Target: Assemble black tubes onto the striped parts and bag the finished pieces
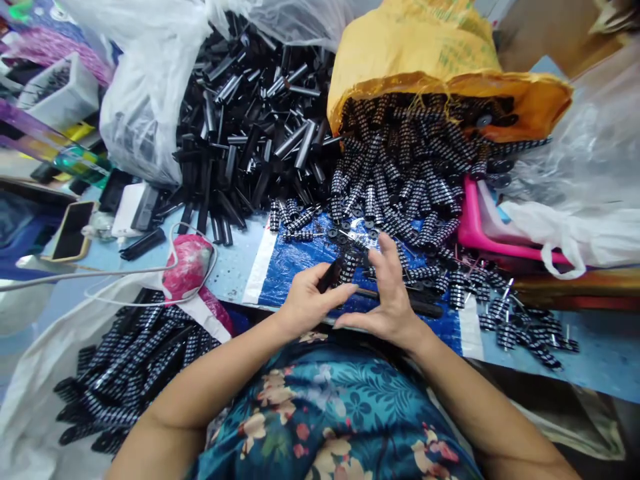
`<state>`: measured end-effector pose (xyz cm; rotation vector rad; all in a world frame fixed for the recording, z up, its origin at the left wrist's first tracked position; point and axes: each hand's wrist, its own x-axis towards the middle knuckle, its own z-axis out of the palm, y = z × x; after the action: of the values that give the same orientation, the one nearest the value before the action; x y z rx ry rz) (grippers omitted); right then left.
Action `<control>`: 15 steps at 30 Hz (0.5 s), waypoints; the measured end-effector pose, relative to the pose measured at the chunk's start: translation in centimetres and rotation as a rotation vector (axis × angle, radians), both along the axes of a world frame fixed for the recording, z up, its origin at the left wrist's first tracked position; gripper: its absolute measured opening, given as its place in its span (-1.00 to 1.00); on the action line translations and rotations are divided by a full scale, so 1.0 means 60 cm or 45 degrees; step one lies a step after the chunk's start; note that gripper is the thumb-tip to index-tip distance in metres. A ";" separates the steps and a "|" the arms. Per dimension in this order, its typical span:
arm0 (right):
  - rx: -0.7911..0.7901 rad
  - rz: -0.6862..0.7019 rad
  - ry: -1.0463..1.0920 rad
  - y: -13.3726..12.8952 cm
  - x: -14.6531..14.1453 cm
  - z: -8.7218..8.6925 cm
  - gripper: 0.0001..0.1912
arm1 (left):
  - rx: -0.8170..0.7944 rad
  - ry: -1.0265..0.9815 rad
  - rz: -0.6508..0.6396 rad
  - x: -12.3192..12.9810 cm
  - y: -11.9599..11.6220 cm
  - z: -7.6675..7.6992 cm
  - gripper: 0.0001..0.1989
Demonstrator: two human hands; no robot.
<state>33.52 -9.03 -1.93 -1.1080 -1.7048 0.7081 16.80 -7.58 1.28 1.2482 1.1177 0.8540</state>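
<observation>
Near the table's front edge, my left hand (311,300) is wrapped round a black tube (329,276). A checkered black-and-white piece (349,265) stands beside the tube, close to the fingertips. Just to the right, my right hand (391,293) has its thumb and fingers spread, with nothing held between them. A dark rod (425,307) lies on the blue sheet (285,267) behind the right hand. Many more checkered pieces (373,200) are heaped beyond both hands, with small black discs and thin metal pins among them.
Glossy black tubes (240,140) are piled at the back left. A yellow sack (415,47) spills checkered pieces. At right is a pink tray (500,241). Finished-looking rollers (135,360) fill a white bag at lower left, near a pink-wrapped bundle (187,263) and a phone (73,230).
</observation>
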 end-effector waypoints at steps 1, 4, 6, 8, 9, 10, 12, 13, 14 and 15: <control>0.133 0.054 -0.152 -0.003 0.009 -0.002 0.16 | -0.017 -0.004 -0.032 -0.006 -0.002 -0.001 -0.69; 0.365 0.111 -0.337 -0.009 0.019 -0.001 0.07 | -0.049 -0.031 -0.037 -0.016 -0.008 -0.003 -0.66; 0.429 0.056 -0.362 -0.012 0.015 0.004 0.06 | -0.086 -0.077 0.058 -0.015 -0.012 -0.006 -0.61; 0.478 0.060 -0.396 -0.016 0.007 0.008 0.09 | -0.112 -0.119 0.164 -0.011 -0.016 -0.010 -0.55; 0.504 0.083 -0.413 -0.018 0.002 0.009 0.09 | -0.115 -0.143 0.204 -0.008 -0.018 -0.012 -0.55; 0.527 0.100 -0.428 -0.019 -0.002 0.010 0.09 | -0.124 -0.180 0.228 -0.006 -0.020 -0.013 -0.57; 0.557 0.089 -0.454 -0.021 -0.008 0.008 0.08 | -0.204 -0.316 0.239 -0.002 -0.023 -0.015 -0.63; 0.559 0.068 -0.465 -0.022 -0.010 0.007 0.07 | -0.271 -0.403 0.236 -0.001 -0.023 -0.014 -0.65; 0.557 0.047 -0.474 -0.023 -0.011 0.006 0.06 | -0.350 -0.487 0.233 -0.001 -0.023 -0.013 -0.66; 0.552 0.037 -0.480 -0.024 -0.012 0.006 0.06 | -0.435 -0.558 0.231 -0.003 -0.022 -0.011 -0.66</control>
<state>32.81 -10.48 -1.60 -0.9451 -2.0700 0.1282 16.62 -8.92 0.60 0.6436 0.9751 0.9683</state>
